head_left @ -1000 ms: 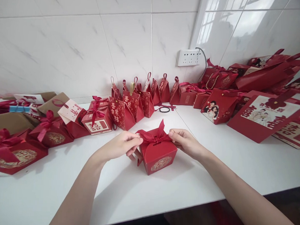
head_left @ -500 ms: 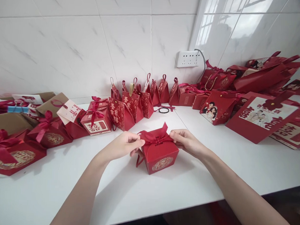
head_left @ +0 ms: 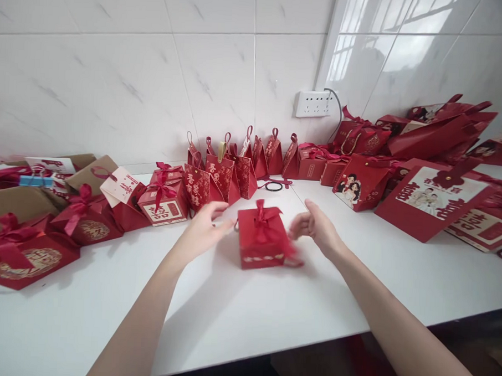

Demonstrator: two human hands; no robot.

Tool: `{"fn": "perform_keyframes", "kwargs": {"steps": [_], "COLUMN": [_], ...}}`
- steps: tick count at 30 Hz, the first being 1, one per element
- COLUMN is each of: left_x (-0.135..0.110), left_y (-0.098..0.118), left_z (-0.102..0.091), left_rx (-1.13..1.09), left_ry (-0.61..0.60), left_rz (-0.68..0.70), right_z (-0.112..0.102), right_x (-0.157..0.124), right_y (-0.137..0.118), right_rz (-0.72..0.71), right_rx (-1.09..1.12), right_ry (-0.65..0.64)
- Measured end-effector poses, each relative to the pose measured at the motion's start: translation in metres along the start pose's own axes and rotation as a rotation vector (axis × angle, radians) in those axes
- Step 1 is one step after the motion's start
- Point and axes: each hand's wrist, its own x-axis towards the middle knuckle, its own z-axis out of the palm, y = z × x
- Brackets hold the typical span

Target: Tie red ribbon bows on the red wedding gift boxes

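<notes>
A red gift box (head_left: 259,252), slightly blurred, stands in the middle of the white table (head_left: 229,314). Its lid carries a red ribbon bow (head_left: 266,222), and one ribbon tail hangs off the right side. To the left of the box, my left hand (head_left: 210,225) is apart from it with fingers spread and nothing in them. My right hand (head_left: 316,227) is just right of the box, thumb raised and fingers loosely curved, holding nothing. Whether its fingertips brush the box or ribbon I cannot tell.
Red gift boxes (head_left: 87,219) with bows line the left side. Several small triangular boxes (head_left: 218,173) stand by the tiled wall, near a black ring (head_left: 273,185). More boxes and red bags (head_left: 440,132) are piled at right, below a power socket (head_left: 315,104).
Both hands have let go of the ribbon bow and opened. The gift box has turned and shifted slightly farther from me, and its bow now lies differently.
</notes>
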Motion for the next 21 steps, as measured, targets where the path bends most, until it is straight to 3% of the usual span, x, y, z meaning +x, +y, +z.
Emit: {"fn": "perform_keyframes", "kwargs": {"steps": [2,3,6,10,14,21], "left_x": [0.004,0.006,0.004,-0.001,-0.004,-0.008], "left_y": [-0.003,-0.003,0.000,0.007,0.009,0.015], "left_z": [-0.002,-0.002,-0.003,0.000,0.002,0.011], "left_rx": [0.006,-0.018,-0.131,-0.130,-0.090,-0.128], "left_ry": [0.240,0.283,0.169,-0.019,-0.029,-0.054], "left_rz": [-0.007,-0.011,-0.028,0.002,0.043,-0.009], "right_z": [-0.003,-0.003,0.001,0.009,0.015,0.033], "right_x": [-0.002,-0.003,-0.005,-0.010,-0.013,-0.008], "right_y": [-0.004,-0.005,-0.008,-0.008,-0.009,-0.013], "right_rz": [-0.005,-0.031,-0.127,-0.178,-0.177,-0.144], "right_rx": [-0.015,-0.024,-0.062,-0.233,-0.268,-0.204], "right_ry": [0.072,0.115,0.173,0.113,0.010,-0.108]}}
